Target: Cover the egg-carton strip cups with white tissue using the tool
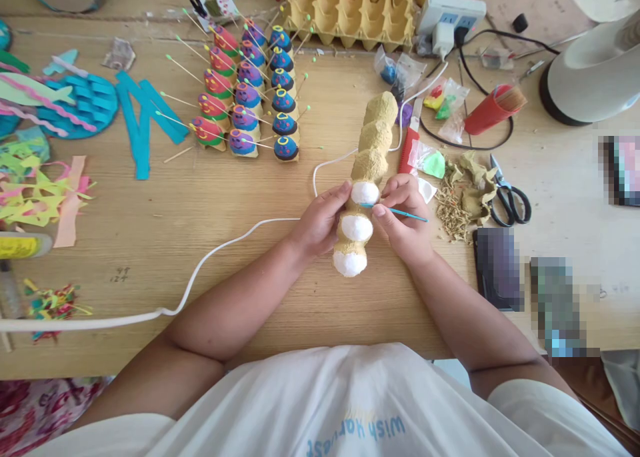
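Note:
A strip of egg carton cups is held up in front of me, its near cups covered in white and its far ones bare tan. My left hand grips the strip along its left side, thumb beside a white cup. Between the pinched fingers of my right hand is a thin blue stick, whose tip touches the strip just below the third white cup. What the stick's tip is made of is too small to tell.
Painted carton cups with green-tipped sticks stand in rows at the back left. A white cable crosses the table. On the right lie scissors, carton scraps, a red cutter and a phone. A power strip sits behind.

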